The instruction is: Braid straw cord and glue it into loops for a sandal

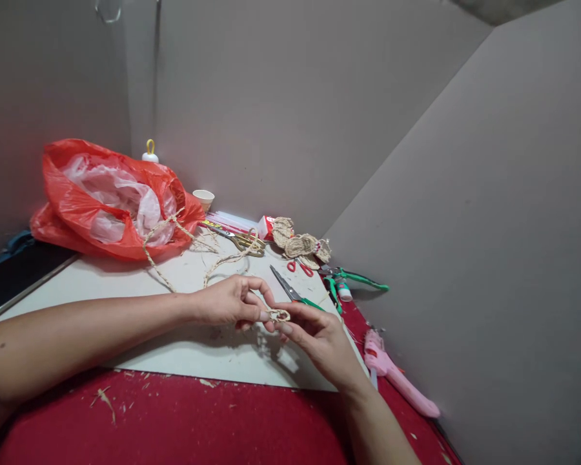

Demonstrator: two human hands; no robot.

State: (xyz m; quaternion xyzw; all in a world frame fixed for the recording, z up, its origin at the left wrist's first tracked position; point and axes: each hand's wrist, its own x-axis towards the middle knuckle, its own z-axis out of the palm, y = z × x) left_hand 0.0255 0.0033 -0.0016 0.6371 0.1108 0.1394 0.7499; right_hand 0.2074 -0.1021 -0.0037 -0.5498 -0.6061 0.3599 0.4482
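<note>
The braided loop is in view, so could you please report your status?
Left hand and right hand pinching braided loop. Loop above white board. Green-handled scissors just beyond right hand.

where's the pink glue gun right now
In the head view, the pink glue gun lies at the right on the red cloth, beyond the white board's right edge, near the grey wall.
</note>
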